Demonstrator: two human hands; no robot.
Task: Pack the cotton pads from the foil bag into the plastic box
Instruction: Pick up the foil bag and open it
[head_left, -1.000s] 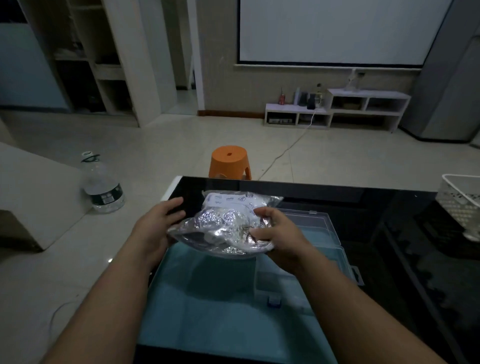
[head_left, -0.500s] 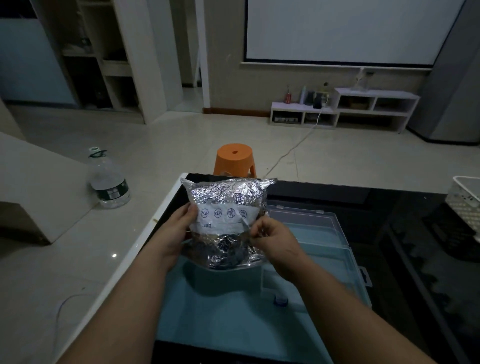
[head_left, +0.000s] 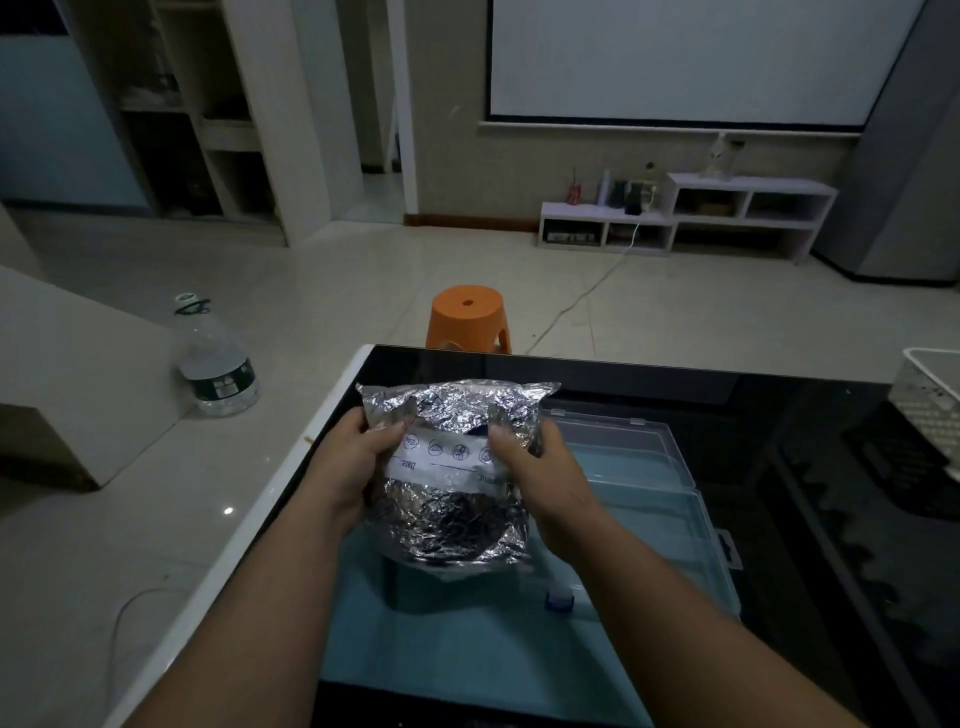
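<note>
One crumpled foil bag (head_left: 447, 499) is held upright over the desk (head_left: 675, 384) by two hands. The left hand (head_left: 345, 467) grips its left edge and the right hand (head_left: 543, 475) its right edge, with both thumbs on the white label. The pads inside are hidden. One clear box (head_left: 670, 514) lies open just right of the bag. One orange stool (head_left: 467, 317) and one bottle (head_left: 218, 364) stand on the floor. One white basket (head_left: 930, 400) sits far right.

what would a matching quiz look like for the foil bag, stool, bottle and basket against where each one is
Things
1 foil bag
2 stool
3 bottle
4 basket

Places
A floor, left of the table
B far right of the table
C held in left hand and right hand
D floor, beyond the table's far edge

Pairs: 1-C, 2-D, 3-A, 4-B
</note>
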